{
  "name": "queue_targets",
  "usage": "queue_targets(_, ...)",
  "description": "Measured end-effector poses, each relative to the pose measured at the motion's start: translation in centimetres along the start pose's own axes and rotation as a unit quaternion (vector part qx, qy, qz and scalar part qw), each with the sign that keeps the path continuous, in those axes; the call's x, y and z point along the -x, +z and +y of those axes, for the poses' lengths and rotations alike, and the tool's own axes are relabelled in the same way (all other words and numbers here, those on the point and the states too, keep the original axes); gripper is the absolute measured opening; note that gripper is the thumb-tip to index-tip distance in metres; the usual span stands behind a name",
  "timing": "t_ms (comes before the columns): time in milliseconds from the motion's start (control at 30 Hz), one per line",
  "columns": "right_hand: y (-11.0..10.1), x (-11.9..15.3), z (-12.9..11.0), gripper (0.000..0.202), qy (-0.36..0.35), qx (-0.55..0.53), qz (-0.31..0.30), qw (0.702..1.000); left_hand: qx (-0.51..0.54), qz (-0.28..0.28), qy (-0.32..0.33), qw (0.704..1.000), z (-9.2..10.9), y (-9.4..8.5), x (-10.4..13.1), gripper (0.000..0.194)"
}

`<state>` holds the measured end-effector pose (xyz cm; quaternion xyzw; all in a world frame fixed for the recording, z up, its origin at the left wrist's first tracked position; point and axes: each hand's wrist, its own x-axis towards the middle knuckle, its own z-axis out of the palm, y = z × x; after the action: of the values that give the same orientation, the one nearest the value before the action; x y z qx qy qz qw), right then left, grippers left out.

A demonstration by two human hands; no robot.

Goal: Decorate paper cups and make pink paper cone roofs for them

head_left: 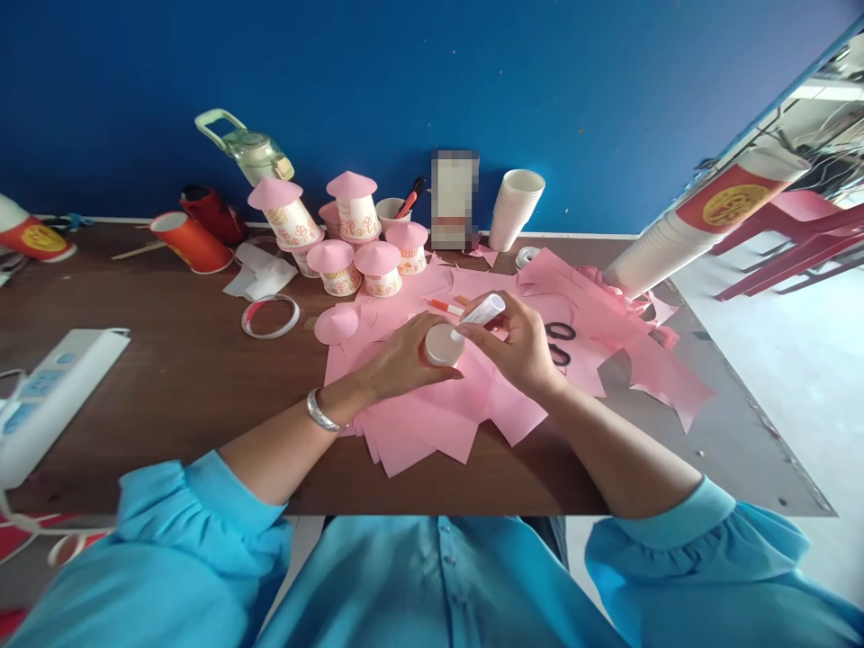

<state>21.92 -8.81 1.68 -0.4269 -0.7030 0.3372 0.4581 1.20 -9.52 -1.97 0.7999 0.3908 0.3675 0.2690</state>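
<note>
At frame centre, the left hand (403,353) gripped a cup (443,346), likely light, crushable and best held gently round its wall; the right hand (523,349) grasped a white tube (486,310).

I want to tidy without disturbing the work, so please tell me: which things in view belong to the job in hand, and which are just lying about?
Likely in the job:
cup in the left hand
white tube in the right hand
pink paper
scissors
cups with pink roofs
stacked white cups

Likely just lying about:
water bottle
power strip
crumpled white paper
</note>
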Motion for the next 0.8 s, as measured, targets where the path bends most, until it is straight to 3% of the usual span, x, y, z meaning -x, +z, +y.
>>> queue_targets(267,-0.05,0.22,0.29,0.027,-0.043,0.102,0.015,0.994,0.0,0.0,0.015,1.0,-0.4,0.41,0.11,0.058)
queue_targets(800,-0.31,-0.16,0.53,0.034,-0.063,0.146,0.03,0.987,-0.006,0.02,0.038,0.999,-0.8,0.94,0.33,0.06)
